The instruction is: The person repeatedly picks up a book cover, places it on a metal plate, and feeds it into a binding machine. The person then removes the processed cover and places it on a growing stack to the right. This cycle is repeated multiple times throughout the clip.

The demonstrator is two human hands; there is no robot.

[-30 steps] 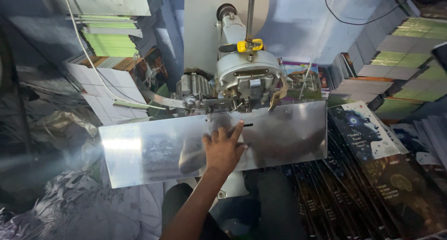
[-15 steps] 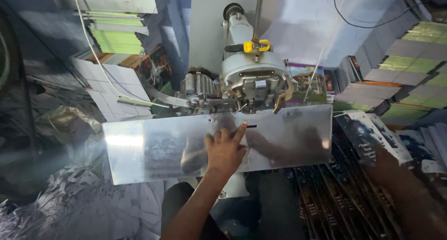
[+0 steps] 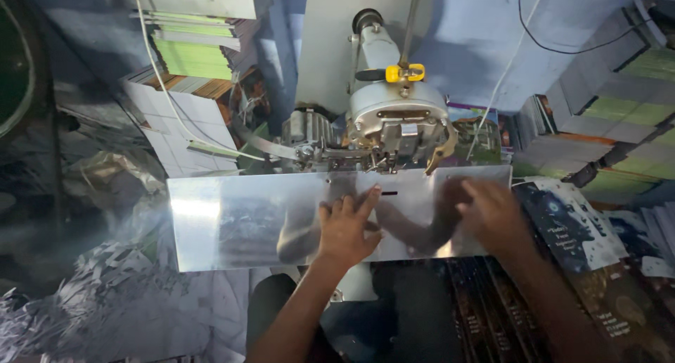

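left hand [image 3: 346,226]: fingers spread, palm flat on the shiny rectangular metal plate [image 3: 239,219], grasping nothing | right hand [image 3: 492,215]: blurred, fingers loosely splayed on the plate's right end, holding nothing I can see | grey stitching machine head [image 3: 397,120] just beyond the fingertips | dark printed booklets [image 3: 576,226] right of the right hand

Polished, mirror-smooth metal plate [image 3: 239,219] fronts a dull grey cast-metal machine head [image 3: 397,117]; glossy printed paper booklets [image 3: 573,226] lie at its right edge.
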